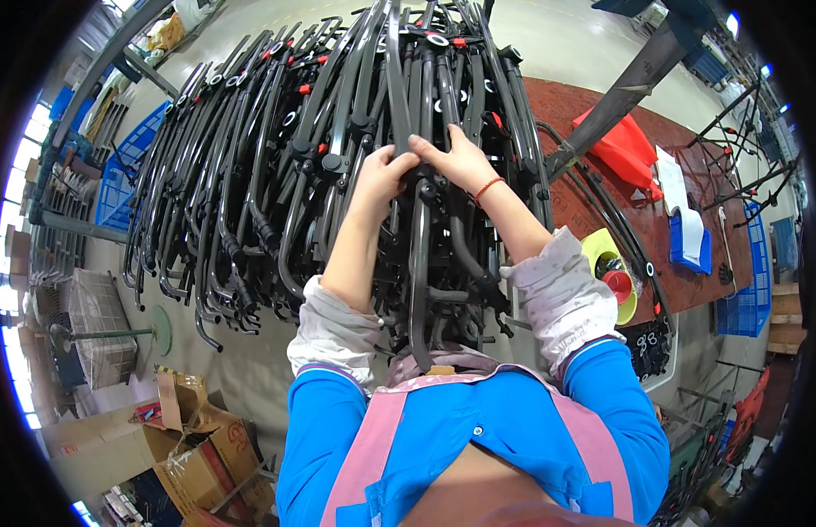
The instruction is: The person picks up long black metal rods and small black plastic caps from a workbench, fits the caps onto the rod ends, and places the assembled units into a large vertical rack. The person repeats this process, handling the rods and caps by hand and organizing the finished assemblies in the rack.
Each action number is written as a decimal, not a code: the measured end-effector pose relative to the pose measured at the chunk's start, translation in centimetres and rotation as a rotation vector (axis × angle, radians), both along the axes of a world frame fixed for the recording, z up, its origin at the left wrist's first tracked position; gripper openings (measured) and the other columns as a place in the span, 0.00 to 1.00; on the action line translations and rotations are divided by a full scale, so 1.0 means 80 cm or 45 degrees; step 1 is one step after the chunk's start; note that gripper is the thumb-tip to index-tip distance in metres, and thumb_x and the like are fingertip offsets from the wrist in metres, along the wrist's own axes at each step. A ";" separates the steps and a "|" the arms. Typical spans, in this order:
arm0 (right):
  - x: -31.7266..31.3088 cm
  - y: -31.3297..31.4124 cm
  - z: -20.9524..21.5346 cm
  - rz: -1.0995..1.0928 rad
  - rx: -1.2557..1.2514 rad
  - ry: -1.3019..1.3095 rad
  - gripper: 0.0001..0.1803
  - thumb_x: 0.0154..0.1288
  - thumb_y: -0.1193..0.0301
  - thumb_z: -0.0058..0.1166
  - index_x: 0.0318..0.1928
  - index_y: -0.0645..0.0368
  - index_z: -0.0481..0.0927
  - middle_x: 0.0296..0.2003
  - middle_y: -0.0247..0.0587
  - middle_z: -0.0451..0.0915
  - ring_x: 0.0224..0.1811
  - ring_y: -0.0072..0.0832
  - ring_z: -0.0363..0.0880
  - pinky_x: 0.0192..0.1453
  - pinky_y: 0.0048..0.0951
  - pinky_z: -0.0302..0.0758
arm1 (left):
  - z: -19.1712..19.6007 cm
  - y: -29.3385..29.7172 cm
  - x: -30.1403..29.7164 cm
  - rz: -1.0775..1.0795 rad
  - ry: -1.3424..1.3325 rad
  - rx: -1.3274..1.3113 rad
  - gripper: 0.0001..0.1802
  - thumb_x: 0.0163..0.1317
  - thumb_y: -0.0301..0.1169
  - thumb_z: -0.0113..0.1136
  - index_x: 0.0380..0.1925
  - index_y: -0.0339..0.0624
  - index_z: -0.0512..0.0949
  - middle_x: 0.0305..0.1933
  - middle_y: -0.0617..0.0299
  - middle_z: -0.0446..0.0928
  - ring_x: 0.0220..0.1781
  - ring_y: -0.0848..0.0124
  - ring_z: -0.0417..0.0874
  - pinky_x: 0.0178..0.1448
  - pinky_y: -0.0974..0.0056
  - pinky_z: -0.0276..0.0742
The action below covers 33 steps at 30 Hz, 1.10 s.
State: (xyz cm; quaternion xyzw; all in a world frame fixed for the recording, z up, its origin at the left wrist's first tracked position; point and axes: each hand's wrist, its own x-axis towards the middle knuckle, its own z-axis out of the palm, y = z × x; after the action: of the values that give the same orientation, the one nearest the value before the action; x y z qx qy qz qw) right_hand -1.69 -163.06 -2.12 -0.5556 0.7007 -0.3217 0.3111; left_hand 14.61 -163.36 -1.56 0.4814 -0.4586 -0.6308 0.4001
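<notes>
Under my hands is a black tubular metal frame (420, 250), its long bent tube running toward my waist. My left hand (378, 183) is closed around its joint, with the thumb pressed in from the left. On the other side, my right hand (461, 163), with a red cord bracelet on the wrist, grips the same joint; its thumb nearly meets the left one. The undersides of both hands' fingers are partly hidden. Many similar black frames (236, 180) with red clips and white rings hang tightly packed to the left and behind.
At the right stands a brown-red table (566, 110) with a red plastic bag (620, 151), a blue box (691, 241) and a yellow container (620, 306). A thick dark post (632, 83) slants over it. Open cardboard boxes (201, 452) lie lower left. Blue crates (131, 167) stand farther left.
</notes>
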 end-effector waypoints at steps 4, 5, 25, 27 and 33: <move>-0.023 -0.014 0.021 -0.076 0.192 -0.374 0.69 0.40 0.31 0.64 0.68 0.76 0.56 0.54 0.63 0.76 0.52 0.41 0.80 0.53 0.34 0.77 | -0.010 -0.019 -0.037 -0.066 -0.104 -0.351 0.18 0.56 0.41 0.63 0.33 0.33 0.79 0.27 0.60 0.79 0.27 0.72 0.78 0.31 0.66 0.72; -0.023 -0.014 0.024 -0.147 0.056 -0.432 0.68 0.40 0.33 0.66 0.67 0.76 0.56 0.52 0.60 0.76 0.48 0.36 0.80 0.46 0.29 0.78 | -0.011 -0.024 -0.049 -0.041 -0.263 -0.424 0.22 0.55 0.44 0.63 0.33 0.31 0.79 0.27 0.57 0.80 0.29 0.70 0.79 0.34 0.64 0.74; -0.176 0.007 -0.024 -0.129 -0.137 -0.115 0.47 0.42 0.56 0.73 0.60 0.72 0.73 0.53 0.57 0.78 0.57 0.38 0.77 0.63 0.33 0.70 | -0.057 -0.001 -0.083 -0.190 -1.106 -0.098 0.74 0.38 0.61 0.73 0.70 0.22 0.40 0.72 0.36 0.52 0.70 0.48 0.65 0.70 0.54 0.66; -0.152 0.019 -0.018 -0.126 -0.104 0.007 0.46 0.41 0.56 0.73 0.59 0.72 0.73 0.52 0.57 0.79 0.55 0.37 0.78 0.61 0.32 0.72 | -0.079 -0.016 -0.079 -0.152 -1.146 -0.065 0.74 0.37 0.57 0.73 0.70 0.21 0.37 0.66 0.36 0.64 0.64 0.50 0.73 0.67 0.58 0.70; -0.156 0.039 -0.017 -0.140 -0.191 -0.453 0.43 0.45 0.61 0.72 0.59 0.74 0.72 0.47 0.52 0.82 0.47 0.30 0.82 0.55 0.30 0.75 | -0.059 -0.025 -0.057 -0.167 -0.888 -0.124 0.46 0.35 0.43 0.74 0.49 0.26 0.60 0.43 0.41 0.79 0.47 0.53 0.83 0.55 0.59 0.77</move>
State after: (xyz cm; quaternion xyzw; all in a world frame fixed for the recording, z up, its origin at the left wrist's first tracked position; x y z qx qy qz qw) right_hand -14.18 -159.91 -3.50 -0.4726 0.6380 -0.4826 0.3698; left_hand 10.05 -165.33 -6.25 0.6176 -0.6269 -0.4304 0.2006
